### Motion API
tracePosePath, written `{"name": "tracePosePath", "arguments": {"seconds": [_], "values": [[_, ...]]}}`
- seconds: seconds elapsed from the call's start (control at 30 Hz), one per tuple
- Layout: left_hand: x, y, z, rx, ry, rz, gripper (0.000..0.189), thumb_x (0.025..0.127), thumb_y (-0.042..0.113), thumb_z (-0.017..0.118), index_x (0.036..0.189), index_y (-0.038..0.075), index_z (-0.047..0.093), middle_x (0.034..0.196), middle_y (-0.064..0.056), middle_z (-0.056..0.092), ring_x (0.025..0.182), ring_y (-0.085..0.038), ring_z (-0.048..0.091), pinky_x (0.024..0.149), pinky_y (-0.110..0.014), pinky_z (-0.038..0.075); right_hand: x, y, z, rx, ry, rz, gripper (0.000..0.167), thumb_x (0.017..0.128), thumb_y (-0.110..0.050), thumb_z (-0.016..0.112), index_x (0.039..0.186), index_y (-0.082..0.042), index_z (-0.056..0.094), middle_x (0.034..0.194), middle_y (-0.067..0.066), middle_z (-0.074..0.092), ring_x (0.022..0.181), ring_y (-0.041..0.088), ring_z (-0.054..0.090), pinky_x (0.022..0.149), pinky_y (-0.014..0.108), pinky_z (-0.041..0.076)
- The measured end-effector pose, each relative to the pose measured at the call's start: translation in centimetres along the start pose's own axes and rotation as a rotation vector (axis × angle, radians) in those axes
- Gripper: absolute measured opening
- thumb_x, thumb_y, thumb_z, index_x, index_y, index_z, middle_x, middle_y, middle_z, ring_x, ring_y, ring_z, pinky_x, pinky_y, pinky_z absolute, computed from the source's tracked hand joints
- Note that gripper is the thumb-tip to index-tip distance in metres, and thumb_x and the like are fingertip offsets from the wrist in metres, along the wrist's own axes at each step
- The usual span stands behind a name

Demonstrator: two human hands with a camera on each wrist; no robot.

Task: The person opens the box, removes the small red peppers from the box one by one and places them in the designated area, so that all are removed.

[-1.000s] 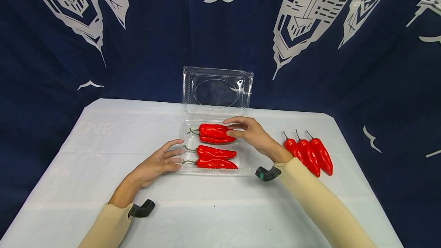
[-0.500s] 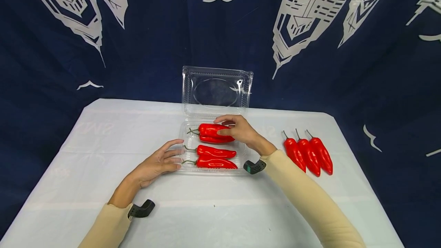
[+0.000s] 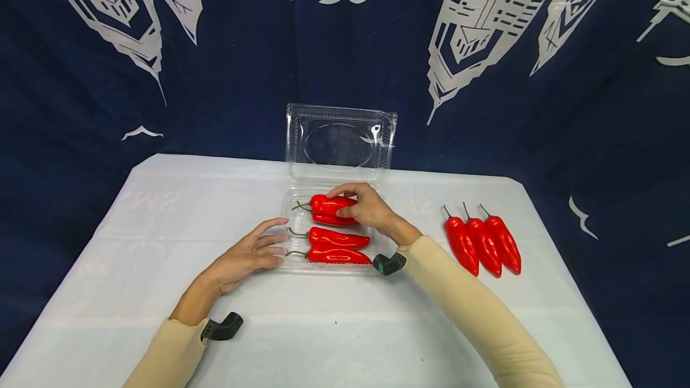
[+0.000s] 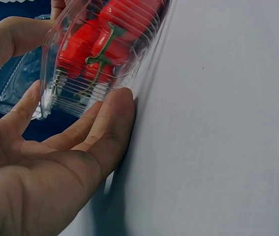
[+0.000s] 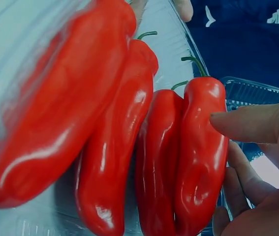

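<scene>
A clear plastic clamshell box [image 3: 383, 256] stands with its lid [image 3: 338, 145] raised at the back. Several red peppers lie in it, stems to the left. My right hand [image 3: 371, 207] holds the rearmost pepper [image 3: 323, 203], with the thumb on one side and the fingers at its far side; in the right wrist view the thumb [image 5: 250, 120] rests on that pepper [image 5: 203, 147]. Another pepper [image 3: 326, 219] lies right against it. At the box's left side wall my left hand [image 3: 242, 259] touches with spread, relaxed fingers [image 4: 114, 123].
Three more red peppers [image 3: 483, 244] lie side by side to the right on the white table [image 3: 334, 328]. A dark blue cloth [image 3: 242, 64] with white building prints hangs behind the table. Black wrist cameras [image 3: 222, 327] sit on both sleeves.
My right hand has moved left along the rearmost pepper, from its tip toward its middle. The left hand, box and other peppers have stayed put.
</scene>
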State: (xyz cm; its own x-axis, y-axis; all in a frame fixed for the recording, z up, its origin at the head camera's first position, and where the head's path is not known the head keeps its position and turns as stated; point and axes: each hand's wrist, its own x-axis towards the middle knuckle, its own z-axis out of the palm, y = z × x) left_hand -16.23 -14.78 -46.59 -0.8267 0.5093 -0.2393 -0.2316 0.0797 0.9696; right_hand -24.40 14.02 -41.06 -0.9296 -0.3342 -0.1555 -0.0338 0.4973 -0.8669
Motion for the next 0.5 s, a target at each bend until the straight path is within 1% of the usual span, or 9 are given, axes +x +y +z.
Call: {"name": "tracePosePath", "arguments": {"seconds": [0.23, 0.4, 0.5], "values": [[0.0, 0.05, -0.01, -0.008, -0.003, 0.003, 0.084, 0.091, 0.009, 0.072, 0.158, 0.019, 0.023, 0.157, -0.025, 0.029, 0.136, -0.042, 0.042, 0.098, -0.032, 0.05, -0.21, 0.16, 0.47, -0.016, 0.0, 0.0, 0.04, 0.082, 0.01, 0.069, 0.113, -0.013, 0.075, 0.129, 0.008, 0.061, 0.12, 0.029, 0.05, 0.088, 0.032, 0.052], [0.04, 0.06, 0.0, -0.01, -0.004, 0.002, 0.084, 0.091, 0.01, 0.072, 0.159, 0.018, 0.023, 0.157, -0.025, 0.029, 0.135, -0.041, 0.042, 0.098, -0.031, 0.05, -0.34, 0.14, 0.83, -0.016, -0.011, 0.013, 0.04, 0.081, 0.011, 0.068, 0.111, -0.014, 0.076, 0.126, 0.007, 0.064, 0.115, 0.029, 0.053, 0.083, 0.031, 0.052], [0.08, 0.07, 0.01, -0.014, -0.007, 0.002, 0.084, 0.091, 0.009, 0.071, 0.159, 0.018, 0.023, 0.157, -0.025, 0.029, 0.135, -0.041, 0.041, 0.098, -0.031, 0.05, -0.38, 0.12, 0.96, -0.019, -0.018, 0.016, 0.04, 0.081, 0.011, 0.067, 0.112, -0.013, 0.076, 0.124, 0.008, 0.065, 0.112, 0.029, 0.055, 0.082, 0.031, 0.053]]}}
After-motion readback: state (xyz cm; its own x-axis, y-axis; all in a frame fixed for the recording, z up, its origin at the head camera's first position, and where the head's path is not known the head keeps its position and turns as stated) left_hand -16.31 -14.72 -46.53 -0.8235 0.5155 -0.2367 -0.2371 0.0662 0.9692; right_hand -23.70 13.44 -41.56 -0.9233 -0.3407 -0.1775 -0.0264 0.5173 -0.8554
